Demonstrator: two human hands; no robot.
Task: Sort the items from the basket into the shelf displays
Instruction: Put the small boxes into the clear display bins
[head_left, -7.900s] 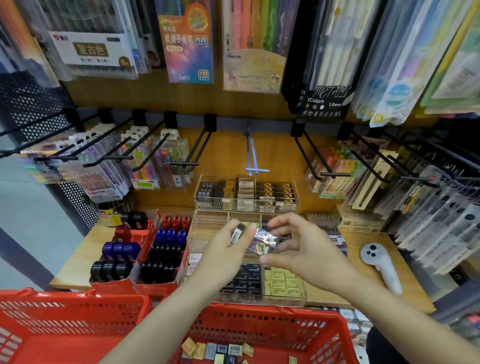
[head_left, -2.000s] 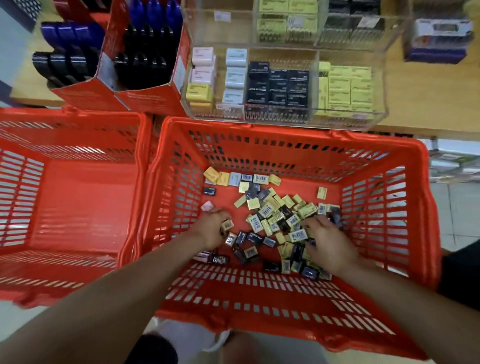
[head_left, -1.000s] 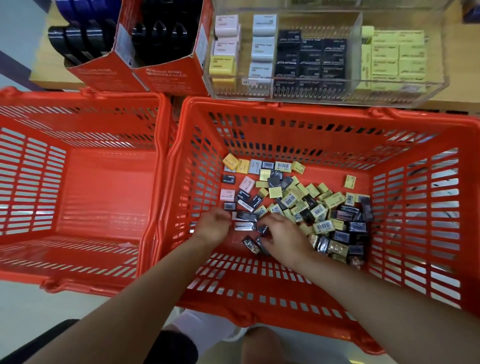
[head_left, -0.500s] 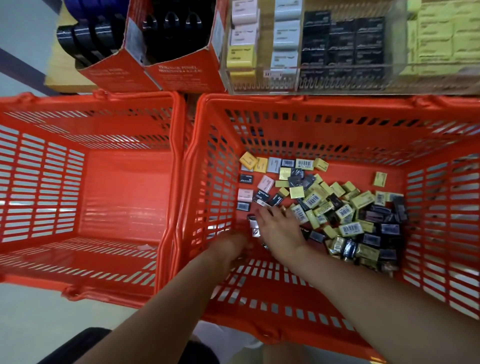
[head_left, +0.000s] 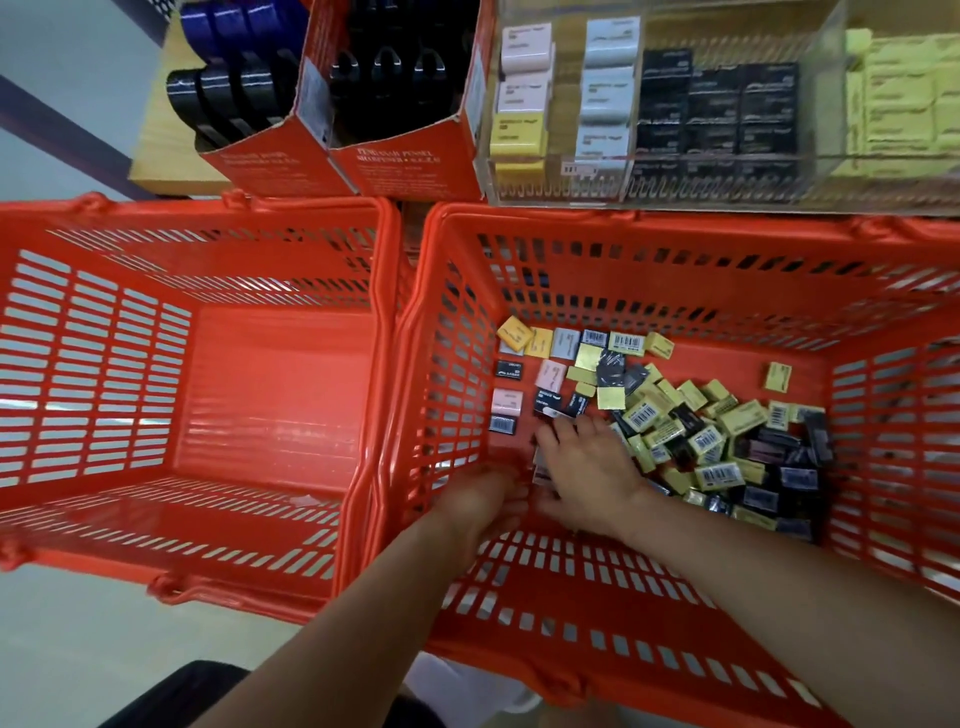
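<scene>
Small boxed items (head_left: 691, 431) are being gathered inside the right-hand red basket (head_left: 649, 244). The right hand (head_left: 587, 467) is being laid flat over the floor of that basket, fingers extended, with a dark packet (head_left: 553, 410) touching its fingertips; its grip is wide and nothing is seen to be enclosed. The left hand (head_left: 483, 499) is being held just beside it, against the basket's left wall, fingers curled inward; whether anything is being held in that grip cannot be told, since the palm side is hidden.

Beyond the fingertips a loose row of pink, grey, yellow and black packets is lying, and to the right of the grip a dense heap of yellow and black ones is piled. Above the basket, the clear display case (head_left: 727, 171) is already being filled with stacked rows by colour. The left basket (head_left: 197, 364) is holding nothing visible. Judged from the heap remaining, most of the sorting is yet to be done.
</scene>
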